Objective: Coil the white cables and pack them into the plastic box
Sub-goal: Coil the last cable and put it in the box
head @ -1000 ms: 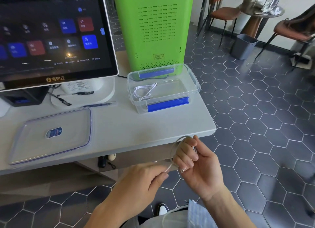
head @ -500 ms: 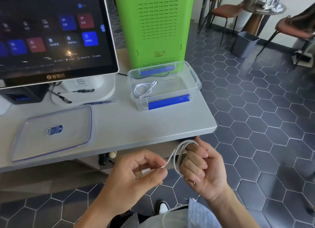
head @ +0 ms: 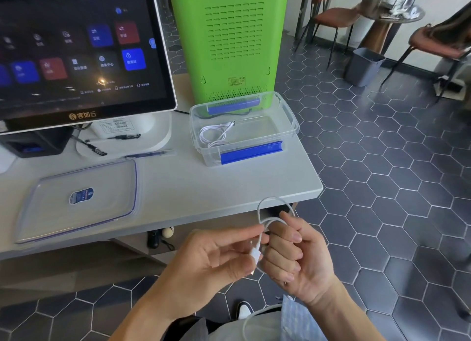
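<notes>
A white cable [head: 265, 208] is looped around the fingers of my right hand [head: 295, 259], below the table's front edge. My left hand [head: 219, 259] pinches the cable's white plug end between thumb and fingers, right beside the right hand. On the table stands the clear plastic box [head: 290, 126] with blue clips, open. A coiled white cable [head: 214, 134] lies in its left half. The box's clear lid [head: 76, 200] lies flat at the table's front left.
A touchscreen terminal [head: 81, 52] stands at the back left, a green machine [head: 229, 42] behind the box. A pen [head: 150, 153] lies in front of the terminal's base. Right of the table are hexagon floor tiles, a grey bin [head: 364, 65] and chairs.
My left hand has run along the cable to its plug end. More loops have gathered on my right hand, which has turned slightly with the loop now standing above its fingers.
</notes>
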